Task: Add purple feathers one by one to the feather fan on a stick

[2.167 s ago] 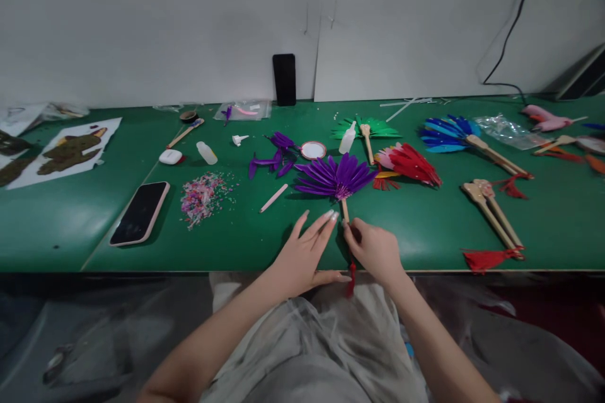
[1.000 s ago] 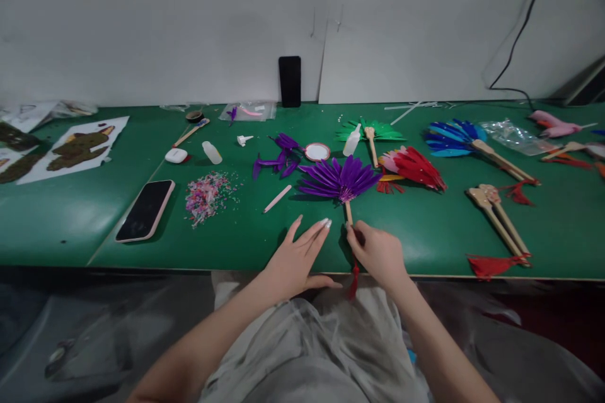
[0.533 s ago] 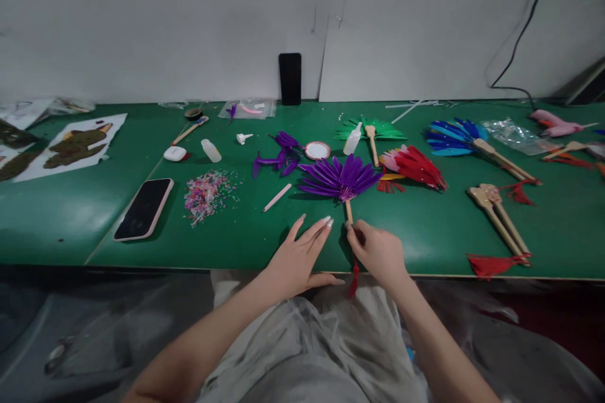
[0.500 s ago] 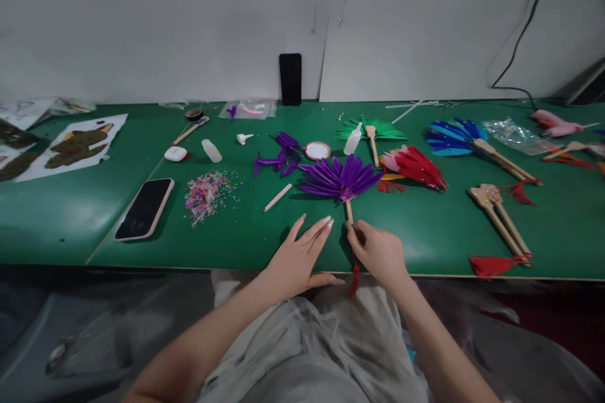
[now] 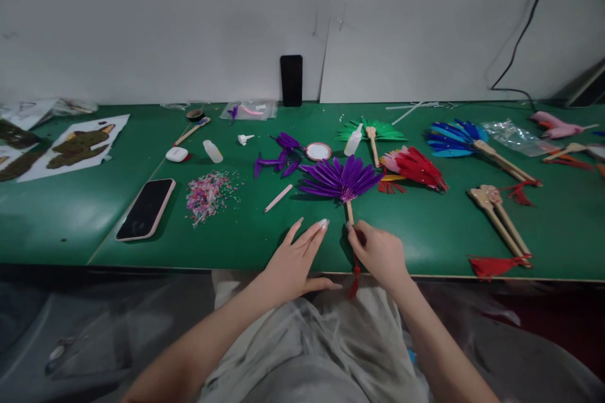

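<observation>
A purple feather fan (image 5: 339,178) on a wooden stick lies on the green table (image 5: 425,233) in front of me. My right hand (image 5: 378,254) is closed around the lower end of its stick, and a red tassel (image 5: 353,280) hangs from there over the table edge. My left hand (image 5: 295,258) rests flat beside the stick, fingers stretched out and apart, holding nothing. Loose purple feathers (image 5: 276,160) lie just behind the fan, with a small round white dish (image 5: 317,151) next to them.
A phone (image 5: 146,200), a heap of coloured beads (image 5: 207,191) and a pink stick (image 5: 278,198) lie to the left. Small glue bottles (image 5: 212,151), green (image 5: 371,130), red (image 5: 413,165) and blue (image 5: 451,136) feather fans and bare wooden handles (image 5: 498,217) are spread right. A black phone (image 5: 291,80) leans on the wall.
Almost nothing has moved. My left hand has drawn back slightly toward the table edge; my right hand keeps its hold on the fan's stick.
</observation>
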Tool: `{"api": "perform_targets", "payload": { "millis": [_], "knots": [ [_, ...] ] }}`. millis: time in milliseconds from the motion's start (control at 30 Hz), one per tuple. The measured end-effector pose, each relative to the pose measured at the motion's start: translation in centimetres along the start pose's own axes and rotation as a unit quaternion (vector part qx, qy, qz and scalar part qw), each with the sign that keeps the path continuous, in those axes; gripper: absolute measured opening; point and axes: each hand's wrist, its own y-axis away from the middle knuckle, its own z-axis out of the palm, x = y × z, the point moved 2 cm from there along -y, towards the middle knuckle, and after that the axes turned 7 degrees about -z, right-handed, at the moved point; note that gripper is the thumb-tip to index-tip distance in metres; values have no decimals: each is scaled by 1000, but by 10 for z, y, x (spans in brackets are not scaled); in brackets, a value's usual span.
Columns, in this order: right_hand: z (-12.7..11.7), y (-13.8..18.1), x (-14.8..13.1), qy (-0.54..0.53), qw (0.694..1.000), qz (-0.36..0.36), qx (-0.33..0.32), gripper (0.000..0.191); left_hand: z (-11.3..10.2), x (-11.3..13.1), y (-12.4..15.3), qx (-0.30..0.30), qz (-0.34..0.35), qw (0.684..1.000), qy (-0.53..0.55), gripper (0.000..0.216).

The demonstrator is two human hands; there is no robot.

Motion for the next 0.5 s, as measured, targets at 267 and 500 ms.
{"api": "perform_targets", "payload": {
  "millis": [267,500],
  "knots": [
    [0,0,0,2,1000,-1,5,39,-14,-15,13,131,-113,979,106,85],
    [1,0,0,3,1000,0,1,36,-6,-6,5,-1,-16,1000,3,99]
  ]
}}
